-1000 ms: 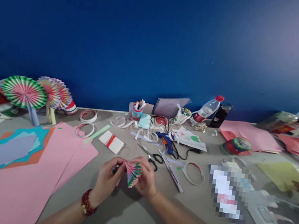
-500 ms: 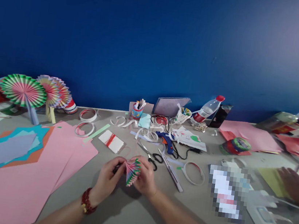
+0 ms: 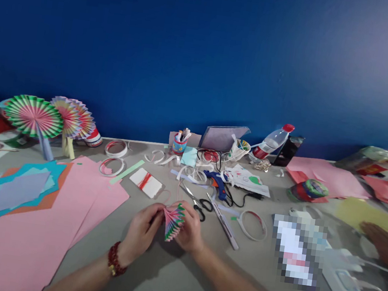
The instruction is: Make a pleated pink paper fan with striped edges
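A small pleated paper fan (image 3: 173, 222), pink with green edges, is between my two hands above the table. My left hand (image 3: 145, 227), with a red bead bracelet at the wrist, pinches its gathered end. Fingers of my right hand (image 3: 188, 228) curl round the fan's other side, partly hidden behind the pleats. A thin pink cord (image 3: 169, 194) lies just beyond my fingertips. Black-handled scissors (image 3: 203, 208) and a box cutter (image 3: 224, 225) rest to the right of my right hand. Farther back is a white card wound with red thread (image 3: 146, 182).
Finished paper fans (image 3: 34, 116) stand at the back left, above pink paper sheets (image 3: 23, 247). A blue glue gun (image 3: 219, 184), tape rolls (image 3: 253, 225) and a tilted bottle (image 3: 271, 141) are behind and right. Another person's hand (image 3: 383, 244) touches yellow paper (image 3: 364, 213) at the far right.
My hands keep hold of the pleated fan, which has turned slightly. The whole view has shifted a little. At the far right, the other person's hand and the yellow paper have moved.
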{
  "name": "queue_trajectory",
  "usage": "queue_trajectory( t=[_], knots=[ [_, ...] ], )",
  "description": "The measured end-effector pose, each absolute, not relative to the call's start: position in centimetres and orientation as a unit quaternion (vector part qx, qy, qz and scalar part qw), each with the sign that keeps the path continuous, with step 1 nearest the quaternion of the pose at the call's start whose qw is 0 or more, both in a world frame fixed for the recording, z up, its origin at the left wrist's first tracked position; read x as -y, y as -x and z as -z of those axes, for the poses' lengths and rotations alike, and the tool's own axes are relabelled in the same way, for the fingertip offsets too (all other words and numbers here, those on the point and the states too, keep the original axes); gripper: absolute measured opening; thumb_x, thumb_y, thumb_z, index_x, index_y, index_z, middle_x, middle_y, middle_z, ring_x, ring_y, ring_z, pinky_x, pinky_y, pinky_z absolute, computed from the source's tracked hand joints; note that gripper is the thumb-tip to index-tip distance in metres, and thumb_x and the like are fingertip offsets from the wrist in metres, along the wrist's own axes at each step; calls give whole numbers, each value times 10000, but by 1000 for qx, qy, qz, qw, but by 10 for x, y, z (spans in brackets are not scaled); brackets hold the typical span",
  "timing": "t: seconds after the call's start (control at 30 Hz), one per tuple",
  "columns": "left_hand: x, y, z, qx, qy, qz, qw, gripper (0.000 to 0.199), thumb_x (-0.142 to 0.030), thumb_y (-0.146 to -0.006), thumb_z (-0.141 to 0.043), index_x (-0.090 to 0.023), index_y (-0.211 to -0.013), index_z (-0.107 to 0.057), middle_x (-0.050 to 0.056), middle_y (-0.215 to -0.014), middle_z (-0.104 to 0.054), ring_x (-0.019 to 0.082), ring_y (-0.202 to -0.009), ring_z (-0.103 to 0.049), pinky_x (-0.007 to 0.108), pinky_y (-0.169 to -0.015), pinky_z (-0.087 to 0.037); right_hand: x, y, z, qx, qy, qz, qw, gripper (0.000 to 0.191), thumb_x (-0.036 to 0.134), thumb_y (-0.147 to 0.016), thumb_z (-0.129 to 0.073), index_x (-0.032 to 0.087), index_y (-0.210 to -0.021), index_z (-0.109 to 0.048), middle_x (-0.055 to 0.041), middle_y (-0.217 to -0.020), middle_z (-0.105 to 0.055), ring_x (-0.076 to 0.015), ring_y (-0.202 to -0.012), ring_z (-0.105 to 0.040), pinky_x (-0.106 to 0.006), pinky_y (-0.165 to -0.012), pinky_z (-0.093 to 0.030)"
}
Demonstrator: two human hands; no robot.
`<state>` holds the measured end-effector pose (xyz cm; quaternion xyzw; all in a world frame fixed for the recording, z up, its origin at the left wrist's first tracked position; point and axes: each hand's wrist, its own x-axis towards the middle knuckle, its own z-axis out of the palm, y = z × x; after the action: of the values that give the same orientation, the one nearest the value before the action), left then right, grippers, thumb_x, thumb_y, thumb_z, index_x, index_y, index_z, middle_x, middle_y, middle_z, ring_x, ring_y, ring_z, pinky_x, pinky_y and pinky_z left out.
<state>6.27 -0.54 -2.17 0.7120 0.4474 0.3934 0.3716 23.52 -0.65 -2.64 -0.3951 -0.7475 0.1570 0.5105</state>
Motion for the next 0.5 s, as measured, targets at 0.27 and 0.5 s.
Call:
queue_trajectory(
  t=[0.27,0.5],
  knots=[
    [4,-60,23,-450,-756,-362,307,124,-181,-928,-481,-199,-989,-587,43,-846,-668,179,-776,-619,265,-708,-469,4,-234,47,672,366,-242,596,129,246,-865,-612,213,-944,-708,-89,-911,-705,-250,-900,-669,-371,-793,-565],
    [4,-59,20,-459,-745,-370,313,137,-209,-952,-474,-203,-947,-611,35,-818,-675,175,-768,-625,261,-698,-465,5,-234,44,675,364,-251,590,150,283,-881,-607,220,-942,-729,-107,-934,-702,-263,-908,-672,-380,-757,-571]
  ],
)
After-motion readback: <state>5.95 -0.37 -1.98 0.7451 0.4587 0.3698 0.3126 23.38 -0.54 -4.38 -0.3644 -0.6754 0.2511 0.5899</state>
